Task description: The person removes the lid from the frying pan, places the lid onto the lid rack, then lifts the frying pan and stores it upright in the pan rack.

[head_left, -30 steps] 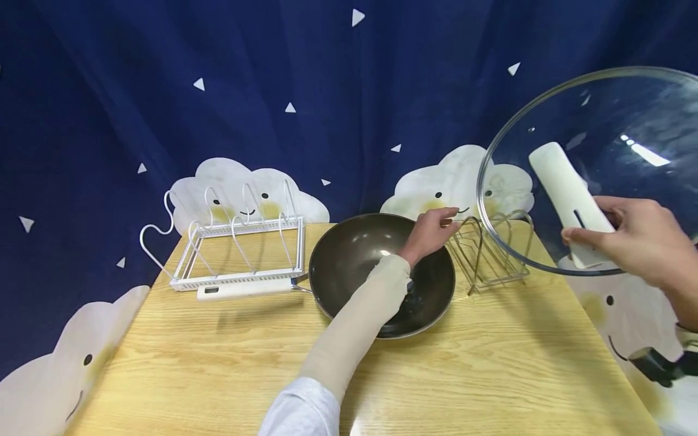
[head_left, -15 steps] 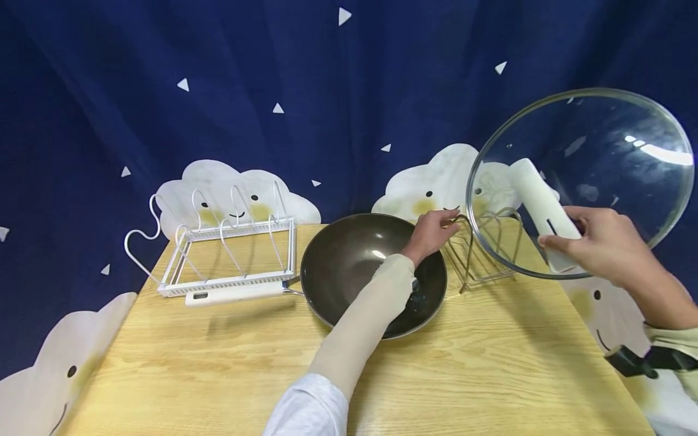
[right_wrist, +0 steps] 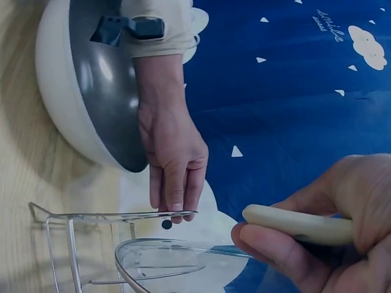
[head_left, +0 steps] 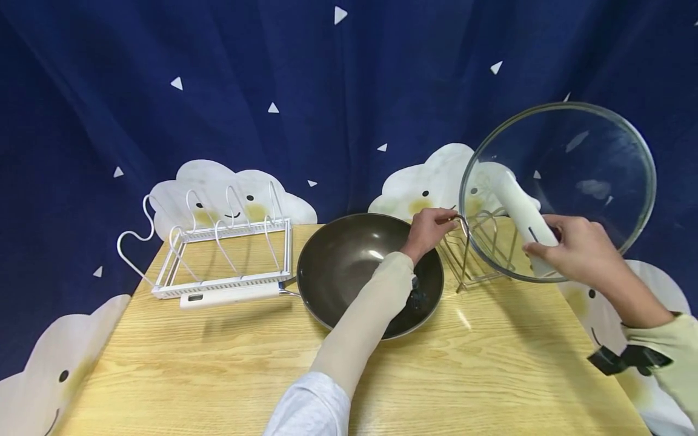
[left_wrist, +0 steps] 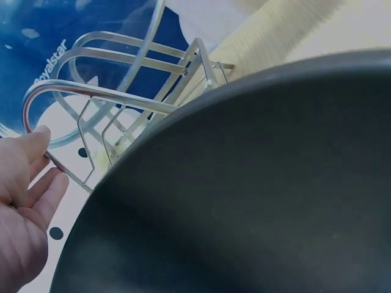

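Note:
My left hand (head_left: pixel 428 231) reaches across the wok (head_left: pixel 343 266). Its thumb and fingers pinch the end loop of a metal wire rack (left_wrist: pixel 122 96), plain in the left wrist view. On the right, my right hand (head_left: pixel 580 248) grips the white handle (head_left: pixel 520 206) of a large round glass lid (head_left: pixel 594 151). The lid is raised on edge, its left rim overlapping the rack in the head view. Whether rim and rack touch I cannot tell. The right wrist view has the lid's rim (right_wrist: pixel 125 268) close beside the rack's wires.
A white rack (head_left: pixel 223 281) with several upright wire loops stands at the table's left. The wok's white handle (head_left: pixel 231 295) points left in front of it. Behind the wooden table (head_left: pixel 218 375) hangs a dark blue curtain (head_left: pixel 229 48) with clouds and triangles.
The lid has come left and slightly down in my right hand, toward the metal rack. My left hand's fingers have closed onto the rack's end loop. The head view has shifted a little.

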A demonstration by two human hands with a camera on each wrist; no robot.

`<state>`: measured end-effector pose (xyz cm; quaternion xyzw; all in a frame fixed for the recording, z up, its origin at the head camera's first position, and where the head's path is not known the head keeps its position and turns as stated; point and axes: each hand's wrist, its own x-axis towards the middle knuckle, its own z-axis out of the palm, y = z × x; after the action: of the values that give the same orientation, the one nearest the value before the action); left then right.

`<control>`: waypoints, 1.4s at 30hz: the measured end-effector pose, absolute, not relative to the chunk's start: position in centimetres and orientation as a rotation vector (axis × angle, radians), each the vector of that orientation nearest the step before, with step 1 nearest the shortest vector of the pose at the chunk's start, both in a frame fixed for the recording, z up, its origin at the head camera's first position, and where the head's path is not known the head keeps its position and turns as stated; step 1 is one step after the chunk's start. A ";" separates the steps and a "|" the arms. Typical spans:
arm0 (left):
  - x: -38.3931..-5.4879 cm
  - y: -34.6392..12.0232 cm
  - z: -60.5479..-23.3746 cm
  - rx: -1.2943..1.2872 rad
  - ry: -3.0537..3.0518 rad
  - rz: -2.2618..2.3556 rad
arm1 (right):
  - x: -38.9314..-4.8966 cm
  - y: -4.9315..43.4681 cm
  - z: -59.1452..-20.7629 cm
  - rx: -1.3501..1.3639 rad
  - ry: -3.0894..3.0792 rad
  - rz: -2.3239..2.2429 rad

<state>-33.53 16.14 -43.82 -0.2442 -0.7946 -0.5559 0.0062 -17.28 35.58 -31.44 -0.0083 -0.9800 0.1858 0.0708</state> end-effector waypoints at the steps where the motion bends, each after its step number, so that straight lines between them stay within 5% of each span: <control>1: -33.5 16.2 -43.8 -0.757 -2.479 -1.750 | -17.3 35.5 -31.6 -0.020 -2.945 0.558; 42: -33.3 16.8 -44.0 -0.640 -2.447 -1.624 | -18.7 33.9 -34.4 0.196 -2.840 0.433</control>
<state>-33.30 16.83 -44.00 -0.2123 -0.8122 -0.5391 0.0679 -18.72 33.86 -34.44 0.0674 -0.9778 0.1489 0.1308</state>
